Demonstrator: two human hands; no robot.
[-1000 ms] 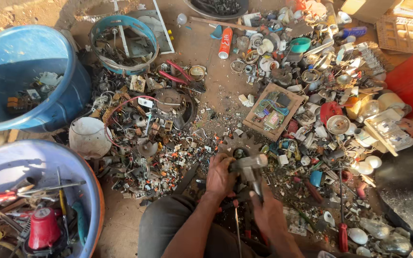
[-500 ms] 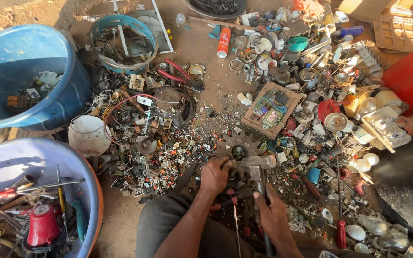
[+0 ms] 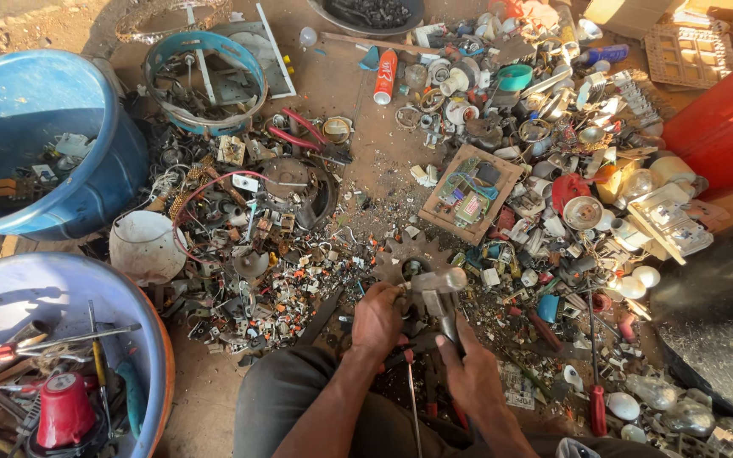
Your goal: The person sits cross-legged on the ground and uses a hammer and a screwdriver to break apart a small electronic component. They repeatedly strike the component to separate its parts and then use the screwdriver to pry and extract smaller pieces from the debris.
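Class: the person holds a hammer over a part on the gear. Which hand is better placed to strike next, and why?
Right. The right hand grips the hammer handle, its head above the gear; the left hand pinches the small part there.

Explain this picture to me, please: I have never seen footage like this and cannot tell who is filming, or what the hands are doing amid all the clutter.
No machine is here. A person wears a camera on the head, so the single view looks straight down at their own two bare hands and lap.

The right hand has its grip around the handle of a hammer, whose metal head lies just above the fingers. The left hand presses on small parts beside a toothed metal gear on the ground; what exactly it pinches is too small to tell.

Around them the dirt ground is strewn with scrap: a circuit board on a wooden panel, light bulbs, a red-handled screwdriver. A blue tub of parts sits at upper left, and a basin of tools at lower left.
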